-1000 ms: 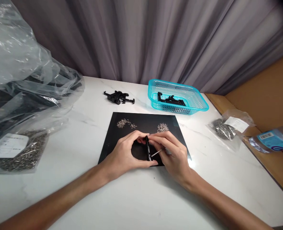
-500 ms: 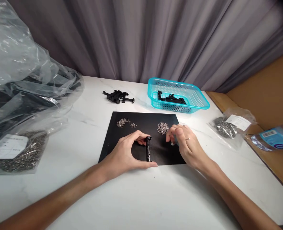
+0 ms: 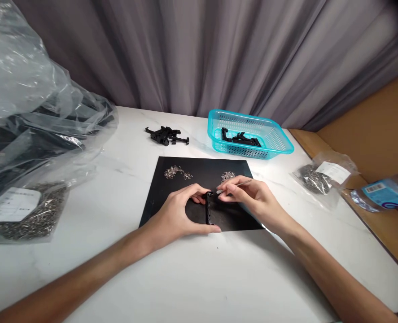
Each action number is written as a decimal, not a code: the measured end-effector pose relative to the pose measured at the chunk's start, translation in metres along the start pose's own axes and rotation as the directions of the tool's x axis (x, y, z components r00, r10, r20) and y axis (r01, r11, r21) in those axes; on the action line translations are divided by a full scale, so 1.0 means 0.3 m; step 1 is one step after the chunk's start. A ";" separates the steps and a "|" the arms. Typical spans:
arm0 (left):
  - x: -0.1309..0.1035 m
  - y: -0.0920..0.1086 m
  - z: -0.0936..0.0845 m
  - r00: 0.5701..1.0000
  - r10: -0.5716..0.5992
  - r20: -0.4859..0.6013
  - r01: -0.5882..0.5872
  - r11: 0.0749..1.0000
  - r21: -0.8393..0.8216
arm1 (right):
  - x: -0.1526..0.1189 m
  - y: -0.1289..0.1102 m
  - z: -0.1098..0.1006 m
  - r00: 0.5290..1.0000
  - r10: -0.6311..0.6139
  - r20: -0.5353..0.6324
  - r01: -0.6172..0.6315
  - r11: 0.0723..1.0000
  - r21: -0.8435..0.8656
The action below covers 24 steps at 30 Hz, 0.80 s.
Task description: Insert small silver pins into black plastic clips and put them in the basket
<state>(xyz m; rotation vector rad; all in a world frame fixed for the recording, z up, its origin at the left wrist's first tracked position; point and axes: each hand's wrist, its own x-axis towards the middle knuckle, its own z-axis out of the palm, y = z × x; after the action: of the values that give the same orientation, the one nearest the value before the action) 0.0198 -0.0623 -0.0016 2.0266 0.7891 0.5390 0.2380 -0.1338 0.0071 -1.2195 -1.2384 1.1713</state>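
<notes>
My left hand [image 3: 177, 211] grips a narrow black plastic part [image 3: 208, 209] between thumb and fingers, holding it on edge over a black mat [image 3: 172, 197]. Close to the part's far end, my right hand [image 3: 252, 195] pinches a thin metal tool with a pale tip [image 3: 244, 182], perhaps tweezers or a pick. Whether the tip touches the part I cannot tell. Behind my right fingers lies a pile of small metal springs or hooks [image 3: 228, 176], partly covered. A second pile of small bent metal pieces [image 3: 173, 171] rests at the mat's far left.
Beyond the mat are several black plastic parts [image 3: 167, 135] in a heap and a blue basket [image 3: 286, 147] holding more. Bags of small metal pieces lie at left [image 3: 33, 220] and right [image 3: 315, 179]. A large clear plastic bag [image 3: 50, 103] stands at far left.
My right hand has moved left and turned, bringing the thin tool's tip beside the black part's far end. My left hand and the part have stayed nearly still.
</notes>
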 end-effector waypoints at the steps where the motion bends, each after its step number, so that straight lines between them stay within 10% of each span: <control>1: 0.001 0.000 0.000 1.000 0.004 0.002 -0.004 1.000 0.003 | -0.001 0.003 0.006 1.000 -0.024 -0.006 0.024 0.999 0.021; 24: 0.001 0.013 -0.012 1.000 -0.022 0.016 0.022 1.000 -0.017 | 0.010 0.048 0.048 0.990 -0.130 -0.061 0.134 0.989 0.061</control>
<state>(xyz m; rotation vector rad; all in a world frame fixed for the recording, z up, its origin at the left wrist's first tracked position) 0.0190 -0.0618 0.0035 2.0018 0.7942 0.5153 0.2240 -0.1305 -0.0076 -1.0985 -1.2105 1.0644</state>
